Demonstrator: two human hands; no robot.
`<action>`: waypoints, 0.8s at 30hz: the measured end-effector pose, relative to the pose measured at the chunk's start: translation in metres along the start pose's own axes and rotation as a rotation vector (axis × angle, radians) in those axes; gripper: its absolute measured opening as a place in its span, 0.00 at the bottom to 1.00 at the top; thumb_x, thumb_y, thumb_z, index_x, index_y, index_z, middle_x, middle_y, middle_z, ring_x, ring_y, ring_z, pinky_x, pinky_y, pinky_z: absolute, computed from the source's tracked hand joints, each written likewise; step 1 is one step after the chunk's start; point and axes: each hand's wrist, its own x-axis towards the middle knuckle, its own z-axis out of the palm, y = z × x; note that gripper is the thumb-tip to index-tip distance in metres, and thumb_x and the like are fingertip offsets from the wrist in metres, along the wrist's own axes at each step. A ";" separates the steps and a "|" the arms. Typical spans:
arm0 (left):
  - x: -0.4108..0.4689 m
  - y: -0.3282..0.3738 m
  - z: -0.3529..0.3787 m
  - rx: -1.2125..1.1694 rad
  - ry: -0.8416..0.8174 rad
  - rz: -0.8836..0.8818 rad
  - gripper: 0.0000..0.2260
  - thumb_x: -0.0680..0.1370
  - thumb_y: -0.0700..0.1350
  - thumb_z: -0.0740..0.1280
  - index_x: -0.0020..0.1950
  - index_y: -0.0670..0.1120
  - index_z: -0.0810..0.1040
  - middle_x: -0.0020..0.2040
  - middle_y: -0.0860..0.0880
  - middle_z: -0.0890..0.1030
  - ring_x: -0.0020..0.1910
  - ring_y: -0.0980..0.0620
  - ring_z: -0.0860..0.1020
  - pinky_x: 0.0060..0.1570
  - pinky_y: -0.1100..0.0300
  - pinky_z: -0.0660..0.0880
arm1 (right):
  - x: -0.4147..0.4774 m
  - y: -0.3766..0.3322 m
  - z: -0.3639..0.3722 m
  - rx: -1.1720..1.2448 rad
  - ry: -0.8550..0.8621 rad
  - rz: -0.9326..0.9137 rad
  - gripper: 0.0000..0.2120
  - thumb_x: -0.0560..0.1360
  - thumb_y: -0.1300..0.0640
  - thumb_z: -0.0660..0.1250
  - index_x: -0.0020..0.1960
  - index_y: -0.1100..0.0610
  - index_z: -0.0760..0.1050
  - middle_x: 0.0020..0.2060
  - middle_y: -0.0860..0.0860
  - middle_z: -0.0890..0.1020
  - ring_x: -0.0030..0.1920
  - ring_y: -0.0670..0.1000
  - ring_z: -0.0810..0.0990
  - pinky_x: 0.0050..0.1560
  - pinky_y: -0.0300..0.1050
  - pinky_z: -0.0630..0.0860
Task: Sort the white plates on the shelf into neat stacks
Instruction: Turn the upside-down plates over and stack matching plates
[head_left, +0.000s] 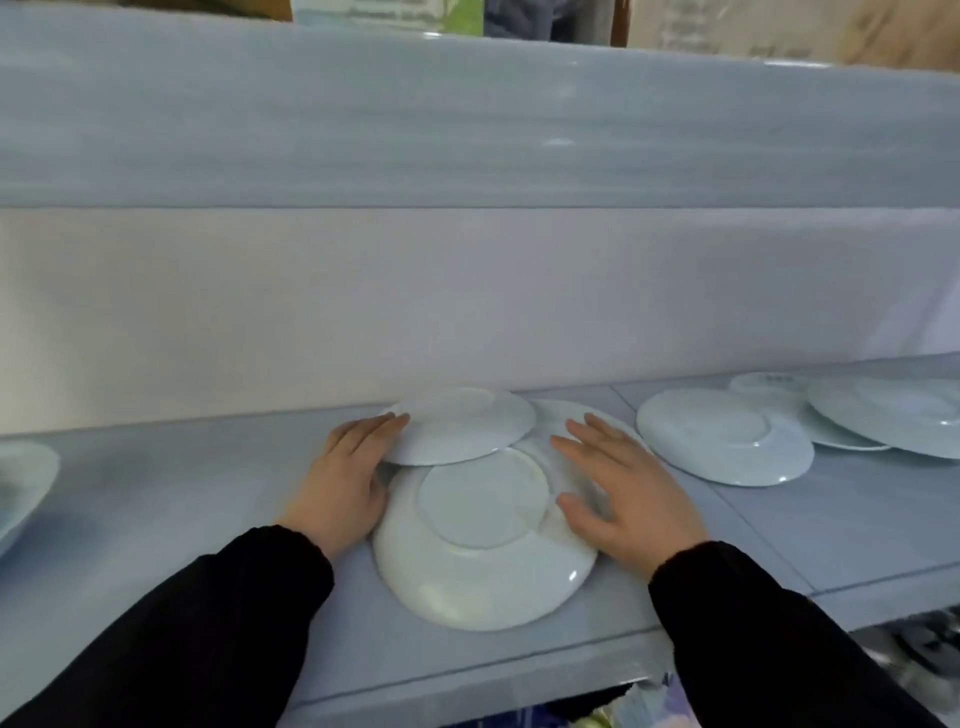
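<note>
Three white plates overlap at the middle of the pale blue shelf. The nearest, a large upside-down plate, lies at the front. A smaller upside-down plate rests tilted on its far edge, and a third plate pokes out behind, mostly hidden. My left hand grips the left rim of the smaller plate, fingertips on top. My right hand lies flat with fingers spread on the right side of the large plate. Both arms wear black sleeves.
Further right on the shelf lie an upside-down plate, a small one behind it, and a wide plate overlapping another at the right edge. A dish rim shows at far left. An upper shelf board hangs overhead.
</note>
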 end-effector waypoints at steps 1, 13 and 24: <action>0.001 0.002 0.001 -0.001 -0.003 -0.010 0.30 0.69 0.38 0.55 0.73 0.46 0.70 0.68 0.45 0.74 0.66 0.41 0.70 0.67 0.48 0.68 | 0.001 0.000 0.000 0.027 -0.011 0.002 0.32 0.72 0.34 0.56 0.73 0.44 0.67 0.74 0.44 0.65 0.77 0.45 0.56 0.76 0.50 0.56; 0.007 -0.007 0.002 0.028 -0.173 -0.154 0.29 0.76 0.37 0.63 0.74 0.59 0.65 0.72 0.51 0.70 0.71 0.48 0.67 0.72 0.51 0.63 | -0.004 -0.010 0.000 0.118 -0.177 -0.082 0.34 0.69 0.30 0.52 0.74 0.38 0.64 0.75 0.38 0.62 0.76 0.38 0.52 0.75 0.41 0.54; 0.002 0.010 -0.007 0.130 0.025 -0.146 0.24 0.73 0.38 0.63 0.67 0.54 0.71 0.58 0.46 0.72 0.53 0.41 0.76 0.52 0.54 0.72 | 0.000 -0.008 0.006 0.091 -0.186 -0.131 0.33 0.70 0.31 0.54 0.72 0.40 0.67 0.75 0.39 0.62 0.76 0.38 0.53 0.75 0.41 0.55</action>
